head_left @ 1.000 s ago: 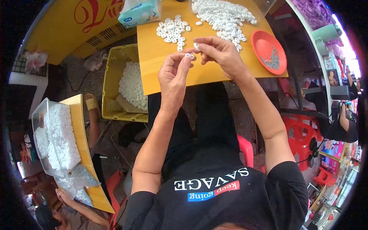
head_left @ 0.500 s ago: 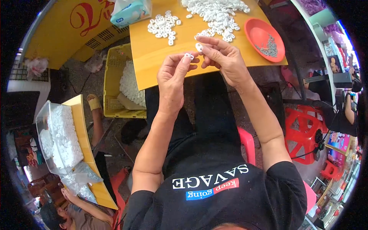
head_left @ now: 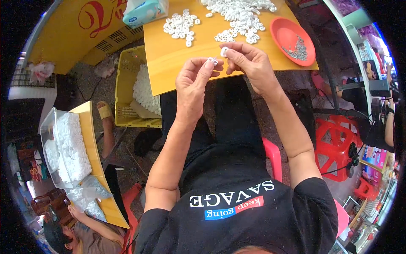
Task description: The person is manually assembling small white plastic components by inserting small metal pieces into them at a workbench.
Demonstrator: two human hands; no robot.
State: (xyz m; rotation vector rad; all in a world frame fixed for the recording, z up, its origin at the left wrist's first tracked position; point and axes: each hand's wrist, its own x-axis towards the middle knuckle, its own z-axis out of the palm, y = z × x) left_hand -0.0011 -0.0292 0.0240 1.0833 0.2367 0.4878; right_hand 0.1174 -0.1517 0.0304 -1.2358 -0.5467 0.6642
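My left hand (head_left: 195,79) pinches a small white plastic piece with two holes (head_left: 212,61) between thumb and forefinger. Just to its right, my right hand (head_left: 249,63) grips another small white oval piece (head_left: 224,51) by thumb and forefinger. Both hands are held above the near edge of the yellow table (head_left: 169,78), and the two pieces are a little apart. Beyond the hands lie a large heap of similar white pieces (head_left: 241,19) and a smaller pile (head_left: 182,26) at its left. An orange-red plate (head_left: 279,31) holds many small grey metal pins (head_left: 299,50).
A tissue pack (head_left: 146,12) sits at the table's far left corner. Below it on the floor is a yellow crate (head_left: 122,84) filled with white pieces. At left, a side table bears a clear bin (head_left: 53,156); another person's arm (head_left: 95,222) reaches there. Red stools (head_left: 336,144) stand at right.
My right hand has shifted slightly right, and its piece has turned. My left hand keeps its piece almost in place. The view has moved a little.
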